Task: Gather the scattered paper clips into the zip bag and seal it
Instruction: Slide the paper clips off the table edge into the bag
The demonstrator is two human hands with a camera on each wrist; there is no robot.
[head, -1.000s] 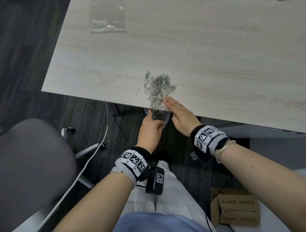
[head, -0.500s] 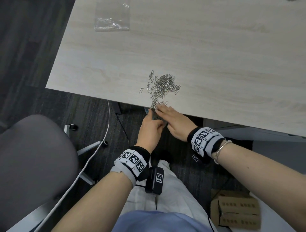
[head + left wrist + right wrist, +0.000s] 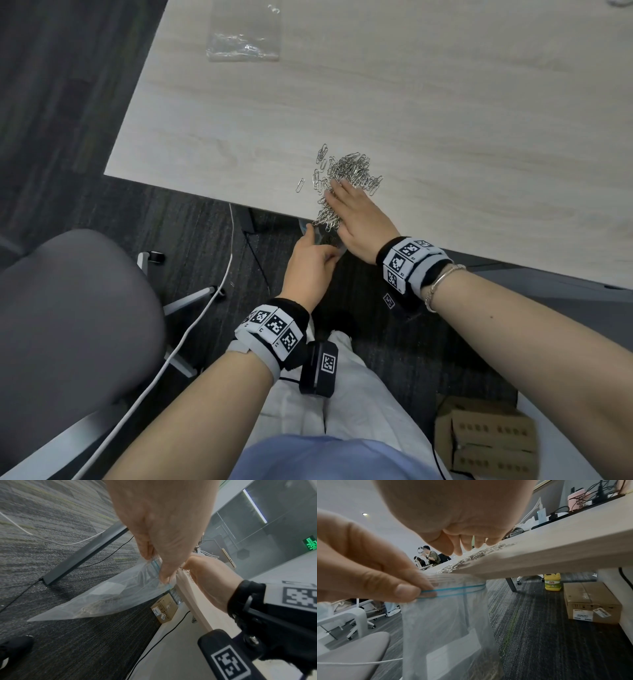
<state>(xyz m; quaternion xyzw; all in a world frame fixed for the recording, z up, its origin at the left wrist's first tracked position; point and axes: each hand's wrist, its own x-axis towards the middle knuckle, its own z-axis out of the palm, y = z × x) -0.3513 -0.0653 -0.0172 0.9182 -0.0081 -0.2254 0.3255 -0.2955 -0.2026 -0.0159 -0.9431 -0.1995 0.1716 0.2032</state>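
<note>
Paper clips (image 3: 346, 178) sit in a dense silver heap on the table (image 3: 445, 102), close to its near edge, a trail running right down to the edge; a few loose ones lie just left of the heap. Zip bag (image 3: 447, 615) hangs below that edge, mouth up against it, blue zip line showing, unsealed. Some clips look already inside at the bottom of the bag in the left wrist view, blurry, not sure how many.

Left hand (image 3: 308, 267) pinches the bag's top at the zip strip, thumb and fingertips closed on the plastic, holding the mouth under the edge. Right hand (image 3: 356, 219) lies on the near side of the heap, fingers extended and flat on the clips, gripping nothing.

Step in hand, my read: sweeping clips off the edge into the held-open bag. Well under way, but most of the heap is on the table. Next move calls for the right hand to rake toward the near edge in line with the bag mouth, mouth kept wide and tight to the edge or clips drop to the carpet. The left-side strays need a separate pass. Sealing comes after.

Far left on the table: a second clear plastic bag (image 3: 243, 41), flat. Grey chair (image 3: 68, 325) left of the person, cardboard box (image 3: 489, 442) on the floor near right.
</note>
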